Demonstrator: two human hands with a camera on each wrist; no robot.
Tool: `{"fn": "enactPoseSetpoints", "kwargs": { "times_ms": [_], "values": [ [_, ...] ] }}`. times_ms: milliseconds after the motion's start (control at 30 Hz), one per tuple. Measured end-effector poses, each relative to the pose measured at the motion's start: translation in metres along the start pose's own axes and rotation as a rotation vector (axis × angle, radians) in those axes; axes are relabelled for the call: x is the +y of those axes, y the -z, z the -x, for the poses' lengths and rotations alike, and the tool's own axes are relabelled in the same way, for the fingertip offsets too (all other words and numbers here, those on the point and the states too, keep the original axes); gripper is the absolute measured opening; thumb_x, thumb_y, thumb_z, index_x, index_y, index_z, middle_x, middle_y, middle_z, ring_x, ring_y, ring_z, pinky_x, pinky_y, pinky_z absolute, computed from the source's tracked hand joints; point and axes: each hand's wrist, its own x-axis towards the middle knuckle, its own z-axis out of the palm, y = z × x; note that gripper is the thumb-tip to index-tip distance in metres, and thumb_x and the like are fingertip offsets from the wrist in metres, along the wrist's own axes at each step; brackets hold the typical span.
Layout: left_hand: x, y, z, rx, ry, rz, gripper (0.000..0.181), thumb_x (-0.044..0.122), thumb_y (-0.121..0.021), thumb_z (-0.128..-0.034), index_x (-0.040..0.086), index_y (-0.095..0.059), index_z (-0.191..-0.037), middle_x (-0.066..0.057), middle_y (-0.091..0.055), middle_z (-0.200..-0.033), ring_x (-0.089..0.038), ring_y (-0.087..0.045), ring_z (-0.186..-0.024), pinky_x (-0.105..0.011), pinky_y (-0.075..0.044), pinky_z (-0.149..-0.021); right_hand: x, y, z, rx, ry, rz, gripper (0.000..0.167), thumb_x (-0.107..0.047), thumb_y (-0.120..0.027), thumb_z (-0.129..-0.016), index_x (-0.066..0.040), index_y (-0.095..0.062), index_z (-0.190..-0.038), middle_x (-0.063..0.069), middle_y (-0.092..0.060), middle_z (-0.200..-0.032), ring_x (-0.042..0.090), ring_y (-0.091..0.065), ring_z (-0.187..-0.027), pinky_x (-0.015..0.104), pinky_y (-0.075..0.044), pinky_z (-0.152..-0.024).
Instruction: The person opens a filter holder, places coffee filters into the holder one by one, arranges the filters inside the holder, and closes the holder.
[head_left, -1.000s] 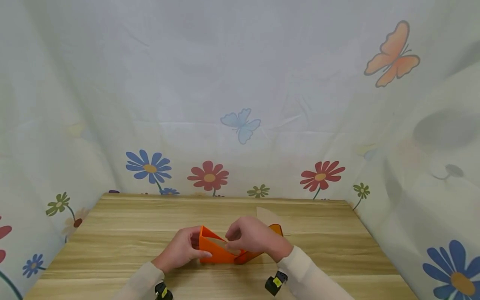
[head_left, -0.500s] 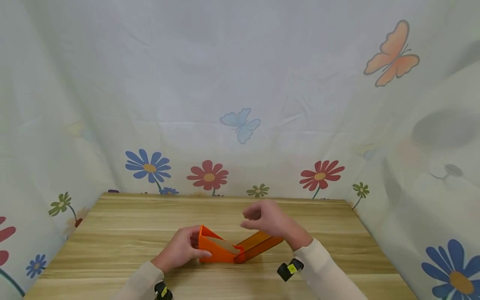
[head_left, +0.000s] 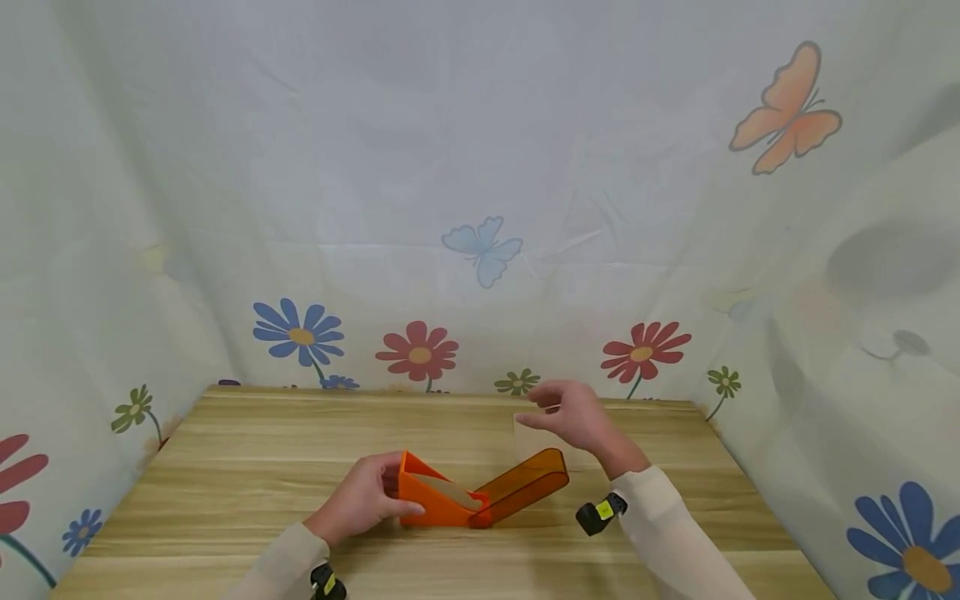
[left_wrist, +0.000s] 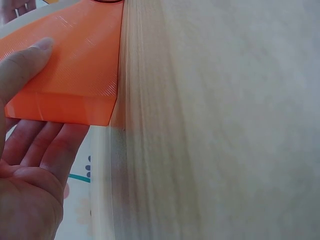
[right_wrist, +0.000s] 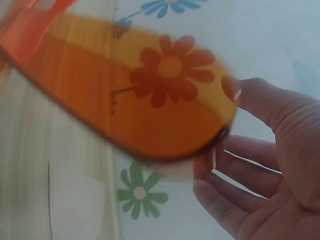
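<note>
An orange wedge-shaped case (head_left: 438, 505) stands on the wooden table, its amber see-through lid (head_left: 525, 485) swung out to the right. A pale, curved-edged piece (head_left: 448, 489) shows inside. My left hand (head_left: 363, 500) grips the case's left end, thumb on the near face and fingers round the far side; the left wrist view shows the thumb on the orange face (left_wrist: 75, 55). Behind and above the lid my right hand (head_left: 573, 417) hovers, fingers loosely bent and apart from the thumb. In the right wrist view the lid (right_wrist: 150, 110) partly covers that hand's (right_wrist: 250, 165) fingertips.
A thin pale sheet (head_left: 528, 442) lies on the table (head_left: 300, 433) behind the lid, partly beneath my right hand in view. A flowered curtain (head_left: 480, 167) hangs behind the table and at both sides.
My right hand has moved away from the case's opening, up and to the right, past the lid. The left hand, case and lid have stayed in place.
</note>
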Motion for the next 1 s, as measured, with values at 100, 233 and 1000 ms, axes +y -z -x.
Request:
{"fn": "enactPoseSetpoints", "kwargs": {
  "times_ms": [100,233,1000],
  "values": [
    [0.000,0.000,-0.001,-0.004,0.002,-0.004,0.054,0.043,-0.088,-0.0780,0.020,-0.069,-0.123,0.002,-0.075,-0.115,-0.016,-0.072,-0.098,-0.029,-0.061,-0.088,0.010,0.001,-0.003,0.022,-0.026,0.006,0.050,-0.037,-0.078,-0.092,-0.004,-0.068,-0.128,0.018,-0.071,-0.125,0.034,-0.068,-0.112,0.048,-0.060,-0.094],
    [-0.001,0.000,-0.001,-0.006,-0.002,-0.003,0.054,0.045,-0.087,-0.0779,0.020,-0.069,-0.123,0.002,-0.075,-0.115,-0.016,-0.072,-0.098,-0.028,-0.061,-0.088,0.022,0.000,-0.007,0.041,-0.061,0.024,0.054,-0.039,-0.077,-0.092,-0.001,-0.067,-0.130,0.019,-0.071,-0.127,0.034,-0.068,-0.115,0.049,-0.058,-0.097],
    [0.001,0.000,0.000,0.005,0.011,-0.008,0.054,0.043,-0.087,-0.0785,0.021,-0.069,-0.124,0.001,-0.075,-0.117,-0.016,-0.072,-0.098,-0.028,-0.061,-0.089,0.084,-0.032,-0.024,0.039,-0.270,0.042,0.053,-0.032,-0.082,-0.088,0.001,-0.067,-0.128,0.017,-0.070,-0.125,0.029,-0.065,-0.105,0.050,-0.057,-0.096]
  ]
}}
